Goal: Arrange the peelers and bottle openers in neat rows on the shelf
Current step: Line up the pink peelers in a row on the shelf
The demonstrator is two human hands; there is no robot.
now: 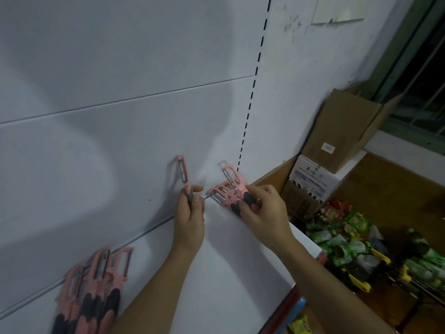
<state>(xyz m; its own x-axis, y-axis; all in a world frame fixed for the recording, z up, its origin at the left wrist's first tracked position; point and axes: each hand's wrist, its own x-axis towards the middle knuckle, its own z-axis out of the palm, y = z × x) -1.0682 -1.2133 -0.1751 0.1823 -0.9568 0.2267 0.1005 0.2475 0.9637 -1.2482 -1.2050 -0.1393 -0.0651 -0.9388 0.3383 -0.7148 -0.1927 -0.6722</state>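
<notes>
One row of pink peelers [96, 285] already leans at the left of the white shelf [228, 261], while the left hand [190, 213] pinches a single peeler [183, 173] upright and the right hand [262, 210] clasps an unsorted bundle [227, 192], so much seemingly remains.

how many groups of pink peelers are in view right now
3: one peeler in the left hand, a bunch in the right hand, a pile on the shelf at lower left. Overlap may hide more.
</notes>
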